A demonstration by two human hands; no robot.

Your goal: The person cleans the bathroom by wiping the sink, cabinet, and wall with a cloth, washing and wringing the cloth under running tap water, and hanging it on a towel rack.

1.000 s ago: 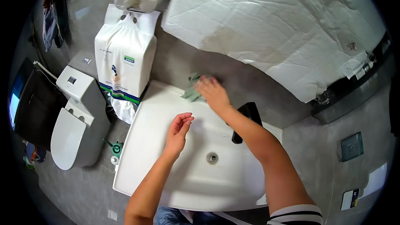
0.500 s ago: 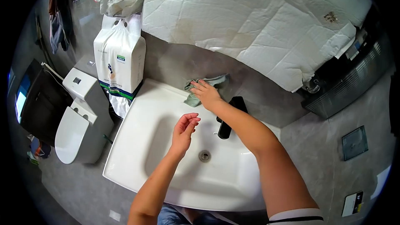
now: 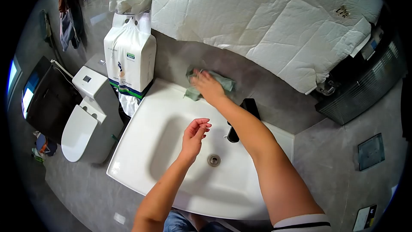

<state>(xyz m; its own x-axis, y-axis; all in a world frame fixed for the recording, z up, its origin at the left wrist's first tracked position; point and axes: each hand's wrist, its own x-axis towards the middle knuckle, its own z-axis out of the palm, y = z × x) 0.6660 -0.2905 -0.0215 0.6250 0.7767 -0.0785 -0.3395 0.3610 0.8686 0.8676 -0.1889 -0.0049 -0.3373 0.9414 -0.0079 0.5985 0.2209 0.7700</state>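
My right hand point(image 3: 208, 87) presses a grey-green cloth point(image 3: 223, 82) to the grey wall just above the back rim of the white sink point(image 3: 128, 154). Its fingers are slightly blurred, and the cloth bunches around and under them. My left hand point(image 3: 195, 137) hovers over the basin, loosely curled with nothing in it. Behind my right forearm stands a black faucet point(image 3: 251, 108), partly hidden. The metal drain point(image 3: 213, 160) shows at the bottom of the basin.
White padded sheeting point(image 3: 257, 21) covers the upper wall. A white tissue pack point(image 3: 130, 56) hangs left of the sink, near a white toilet point(image 3: 81, 129). To the right are a dark ribbed shelf point(image 3: 365, 86) and a floor drain plate point(image 3: 371, 151).
My right hand has slid the cloth slightly left along the wall, and the cloth has changed shape. My left hand stays over the basin. The view has shifted a little.
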